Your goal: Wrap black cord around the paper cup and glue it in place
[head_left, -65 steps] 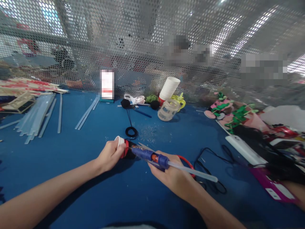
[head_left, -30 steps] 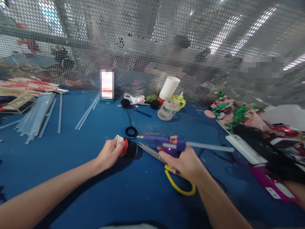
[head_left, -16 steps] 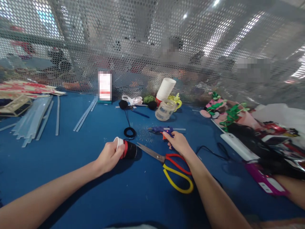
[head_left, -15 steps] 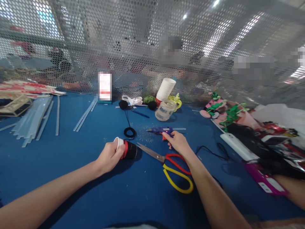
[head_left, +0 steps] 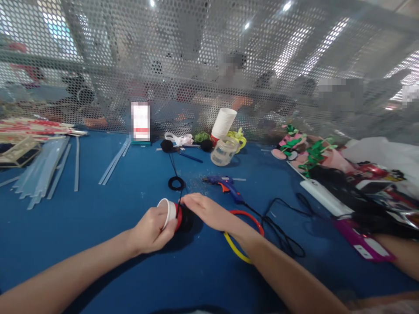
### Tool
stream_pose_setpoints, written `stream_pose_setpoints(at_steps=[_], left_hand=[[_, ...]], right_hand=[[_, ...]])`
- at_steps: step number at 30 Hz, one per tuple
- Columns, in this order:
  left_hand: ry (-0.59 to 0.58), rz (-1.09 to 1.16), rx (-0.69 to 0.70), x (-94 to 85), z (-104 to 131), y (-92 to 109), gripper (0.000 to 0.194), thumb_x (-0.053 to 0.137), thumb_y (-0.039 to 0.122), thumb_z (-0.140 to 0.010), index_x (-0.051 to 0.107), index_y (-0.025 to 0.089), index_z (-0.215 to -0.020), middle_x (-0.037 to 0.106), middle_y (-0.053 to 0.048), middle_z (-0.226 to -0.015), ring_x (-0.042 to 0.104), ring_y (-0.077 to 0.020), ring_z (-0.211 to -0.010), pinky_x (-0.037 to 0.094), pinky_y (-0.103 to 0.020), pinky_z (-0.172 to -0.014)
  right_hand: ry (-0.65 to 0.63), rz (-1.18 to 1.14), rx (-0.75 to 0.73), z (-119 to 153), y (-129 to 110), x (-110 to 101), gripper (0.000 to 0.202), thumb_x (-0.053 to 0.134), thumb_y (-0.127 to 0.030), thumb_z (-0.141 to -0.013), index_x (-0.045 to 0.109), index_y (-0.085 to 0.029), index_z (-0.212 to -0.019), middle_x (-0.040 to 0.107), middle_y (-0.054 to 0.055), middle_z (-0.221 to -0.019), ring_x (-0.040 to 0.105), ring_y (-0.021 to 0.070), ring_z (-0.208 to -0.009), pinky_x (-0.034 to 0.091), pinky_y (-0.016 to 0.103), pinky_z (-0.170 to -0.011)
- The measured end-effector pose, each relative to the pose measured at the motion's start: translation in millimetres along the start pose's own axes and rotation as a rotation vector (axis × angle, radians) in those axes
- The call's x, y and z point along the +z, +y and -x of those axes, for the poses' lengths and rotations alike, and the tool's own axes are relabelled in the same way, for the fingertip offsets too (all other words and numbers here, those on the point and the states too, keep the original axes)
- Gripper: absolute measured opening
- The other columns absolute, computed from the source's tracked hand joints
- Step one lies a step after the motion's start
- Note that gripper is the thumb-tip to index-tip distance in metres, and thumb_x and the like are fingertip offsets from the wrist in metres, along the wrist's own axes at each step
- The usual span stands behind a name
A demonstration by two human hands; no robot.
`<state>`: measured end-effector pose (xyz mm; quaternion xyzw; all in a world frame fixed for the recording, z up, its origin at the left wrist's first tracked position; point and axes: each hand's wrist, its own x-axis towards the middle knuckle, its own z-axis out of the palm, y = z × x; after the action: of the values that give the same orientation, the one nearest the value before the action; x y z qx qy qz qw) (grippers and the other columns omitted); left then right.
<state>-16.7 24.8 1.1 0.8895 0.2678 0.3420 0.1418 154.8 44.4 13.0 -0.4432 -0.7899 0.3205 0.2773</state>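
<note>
My left hand (head_left: 151, 231) is closed around a paper cup (head_left: 169, 213) with a white rim and red side, tipped on its side. Black yarn (head_left: 186, 219) is wound round the cup's far end. A strand runs from there to a small black yarn coil (head_left: 176, 183) on the table. Beside the cup, my right hand (head_left: 206, 211) has its fingers stretched out, fingertips at the strand; its thumb is hidden. Scissors (head_left: 240, 252) with red and yellow handles lie partly under my right hand and forearm. A blue glue gun (head_left: 225, 182) lies beyond.
At the back are a clear jar (head_left: 224, 151), stacked white cups (head_left: 224, 123), a black yarn ball (head_left: 166, 146) and a phone (head_left: 140, 122). Glue sticks (head_left: 44, 168) lie left. On the right are craft flowers (head_left: 314, 157), a purple-and-white power strip (head_left: 363, 244) and another person's arm (head_left: 397, 248).
My right hand has let go of the glue gun and moved left to the yarn beside the cup, covering the scissor blades. My left hand still holds the cup, now turned slightly.
</note>
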Motion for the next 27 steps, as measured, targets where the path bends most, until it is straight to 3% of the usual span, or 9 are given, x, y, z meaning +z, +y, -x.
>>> stream_pose_setpoints(at_steps=[3,7,9,14,17,21,27], left_hand=[[-0.026,0.013,0.023,-0.3,0.3,1.4,0.025,0.031,0.011,-0.074,0.038,0.017,-0.051,0.040,0.000,-0.049,0.032,-0.0110,-0.048,0.029,-0.025,-0.047],[-0.065,0.095,-0.065,0.2,1.1,0.0,0.026,0.031,0.013,-0.076,0.037,0.017,-0.051,0.038,0.001,-0.049,0.031,-0.0100,-0.048,0.028,-0.024,-0.047],[-0.084,0.224,-0.227,0.5,0.7,-1.3,0.029,0.029,0.017,-0.078,0.035,0.017,-0.050,0.036,0.003,-0.049,0.031,-0.0089,-0.047,0.027,-0.022,-0.047],[-0.090,0.631,-0.800,2.5,-4.2,-3.1,0.031,0.029,0.035,-0.077,0.032,0.017,-0.052,0.029,0.006,-0.047,0.024,-0.0066,-0.043,0.022,-0.020,-0.041],[-0.065,0.736,-0.953,3.0,-7.8,-2.2,0.029,0.033,0.038,-0.073,0.034,0.017,-0.053,0.029,0.006,-0.046,0.024,-0.0061,-0.042,0.021,-0.019,-0.041],[-0.062,0.748,-1.017,1.8,-11.4,0.8,0.029,0.034,0.038,-0.070,0.034,0.017,-0.052,0.030,0.007,-0.045,0.025,-0.0060,-0.042,0.020,-0.019,-0.041],[-0.119,0.696,-0.987,3.3,-12.1,2.9,0.031,0.033,0.040,-0.071,0.033,0.017,-0.051,0.030,0.006,-0.046,0.025,-0.0063,-0.043,0.020,-0.019,-0.041]], right_hand=[[-0.081,-0.318,0.060,-2.5,-6.7,12.1,0.025,0.042,-0.032,-0.079,0.062,-0.017,-0.079,0.064,0.001,-0.083,0.057,0.0128,-0.078,0.043,0.024,-0.070],[0.075,-0.567,0.195,-5.3,-9.0,15.7,0.022,0.052,-0.033,-0.073,0.061,-0.014,-0.079,0.063,0.003,-0.077,0.057,0.0133,-0.073,0.043,0.025,-0.069],[0.135,-0.586,0.209,-6.4,-7.7,12.4,0.022,0.054,-0.034,-0.071,0.062,-0.014,-0.073,0.063,0.002,-0.072,0.057,0.0135,-0.071,0.042,0.025,-0.069],[0.268,-0.558,0.229,-8.2,-3.8,1.0,0.021,0.057,-0.037,-0.067,0.062,-0.016,-0.068,0.062,0.001,-0.065,0.055,0.0125,-0.063,0.042,0.025,-0.061],[0.328,-0.487,0.217,-8.4,-3.9,-3.2,0.022,0.058,-0.038,-0.067,0.061,-0.016,-0.066,0.059,0.000,-0.060,0.051,0.0117,-0.058,0.040,0.024,-0.056],[0.355,-0.418,0.172,-8.1,-4.9,-5.2,0.021,0.056,-0.037,-0.068,0.058,-0.016,-0.064,0.054,-0.001,-0.057,0.047,0.0103,-0.054,0.037,0.022,-0.051],[0.383,-0.287,0.112,-7.6,-5.1,-6.1,0.022,0.054,-0.034,-0.070,0.054,-0.015,-0.059,0.043,-0.004,-0.049,0.037,0.0074,-0.046,0.032,0.020,-0.045]])
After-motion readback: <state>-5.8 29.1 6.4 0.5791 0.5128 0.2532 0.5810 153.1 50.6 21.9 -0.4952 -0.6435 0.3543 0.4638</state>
